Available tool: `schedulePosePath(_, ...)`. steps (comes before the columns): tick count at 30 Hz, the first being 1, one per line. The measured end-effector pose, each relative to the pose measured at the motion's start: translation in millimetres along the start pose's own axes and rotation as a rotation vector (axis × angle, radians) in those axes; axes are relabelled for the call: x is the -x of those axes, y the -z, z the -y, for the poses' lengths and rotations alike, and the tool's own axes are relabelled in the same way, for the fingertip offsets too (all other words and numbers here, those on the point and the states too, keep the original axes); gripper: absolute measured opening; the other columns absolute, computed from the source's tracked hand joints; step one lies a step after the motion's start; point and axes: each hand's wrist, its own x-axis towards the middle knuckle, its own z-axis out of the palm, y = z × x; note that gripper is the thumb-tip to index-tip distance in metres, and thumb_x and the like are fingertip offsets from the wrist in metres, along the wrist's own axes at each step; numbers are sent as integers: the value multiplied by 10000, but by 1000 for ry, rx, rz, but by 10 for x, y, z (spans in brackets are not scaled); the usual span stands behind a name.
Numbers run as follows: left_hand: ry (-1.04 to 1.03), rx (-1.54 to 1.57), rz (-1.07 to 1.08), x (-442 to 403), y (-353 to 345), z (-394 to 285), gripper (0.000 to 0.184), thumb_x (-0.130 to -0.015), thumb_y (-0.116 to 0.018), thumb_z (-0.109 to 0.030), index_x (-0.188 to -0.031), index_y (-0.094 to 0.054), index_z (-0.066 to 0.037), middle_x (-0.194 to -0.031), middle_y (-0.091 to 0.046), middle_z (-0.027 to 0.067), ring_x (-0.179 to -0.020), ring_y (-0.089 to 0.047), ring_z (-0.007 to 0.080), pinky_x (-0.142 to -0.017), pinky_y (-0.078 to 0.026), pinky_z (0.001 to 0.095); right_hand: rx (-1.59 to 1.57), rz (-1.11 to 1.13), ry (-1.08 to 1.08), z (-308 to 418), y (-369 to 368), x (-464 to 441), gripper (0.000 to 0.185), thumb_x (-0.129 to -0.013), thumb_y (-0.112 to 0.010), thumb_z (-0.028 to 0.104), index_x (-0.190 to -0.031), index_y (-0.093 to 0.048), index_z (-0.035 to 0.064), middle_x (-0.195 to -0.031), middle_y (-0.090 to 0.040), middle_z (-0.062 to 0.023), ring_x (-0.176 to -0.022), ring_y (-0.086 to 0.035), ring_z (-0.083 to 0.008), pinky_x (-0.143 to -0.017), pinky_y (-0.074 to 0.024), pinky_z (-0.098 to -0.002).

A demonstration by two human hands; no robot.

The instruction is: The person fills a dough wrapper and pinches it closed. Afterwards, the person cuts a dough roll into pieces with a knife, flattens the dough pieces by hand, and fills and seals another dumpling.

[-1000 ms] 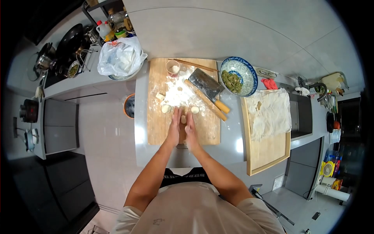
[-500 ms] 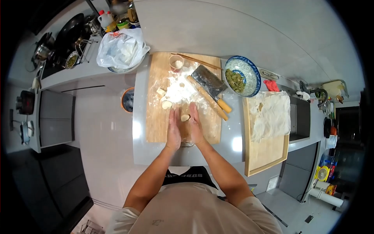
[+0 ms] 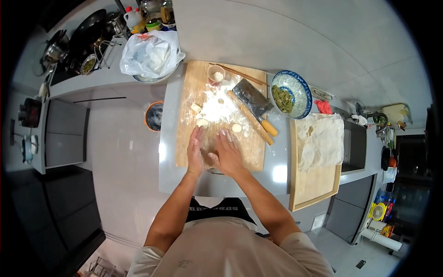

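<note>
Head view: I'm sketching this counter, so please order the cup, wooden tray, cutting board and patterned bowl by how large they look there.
Largest to smallest:
1. cutting board
2. wooden tray
3. patterned bowl
4. cup

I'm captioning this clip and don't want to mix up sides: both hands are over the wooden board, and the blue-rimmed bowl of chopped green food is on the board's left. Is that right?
Not quite: the blue-rimmed bowl of chopped green food is on the board's right, as the head view shows. The left hand and right hand are both over the wooden board.
</note>
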Motion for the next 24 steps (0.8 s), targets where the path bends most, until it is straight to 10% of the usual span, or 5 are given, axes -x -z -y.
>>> schedulePosePath(7,-171,-494,-168,97,23,-31,378,-992,-573,42,-1365,-625,24,-1311,-649,135,-1155,-648,220,-1028,-509,328,-138,-188,-27,-198,7,84,677,-997,-664,315,-1547,-451,-19,-1585,-445,-260,-1470,-401,-439,-1226,-326,-505)
schedulePosePath(11,-238,-644,-162,60,-29,-79,368,-934,-558,104,-1274,-673,23,-1180,-662,126,-1001,-667,202,-905,-551,316,-85,-301,-194,-130,-66,-18,610,-903,-762,170,-1447,-541,3,-1351,-624,-213,-1202,-592,-427,-1040,-491,-506)
schedulePosePath(19,-234,-788,-276,-443,54,-318,365,-932,-598,81,-1280,-682,10,-1171,-678,102,-927,-653,154,-788,-538,273,-326,-191,-376,-184,55,-448,481,-837,-782,83,-1296,-640,69,-1247,-623,-162,-1178,-604,-379,-980,-530,-460)
schedulePosePath(24,-479,-1203,-112,-988,192,-463,492,-887,-647,71,-1362,-662,-57,-1360,-603,210,-1107,-638,372,-907,-555,405,-126,-452,-192,-206,363,-797,448,-844,-751,30,-1285,-681,51,-1243,-645,-137,-1175,-629,-363,-944,-556,-448)
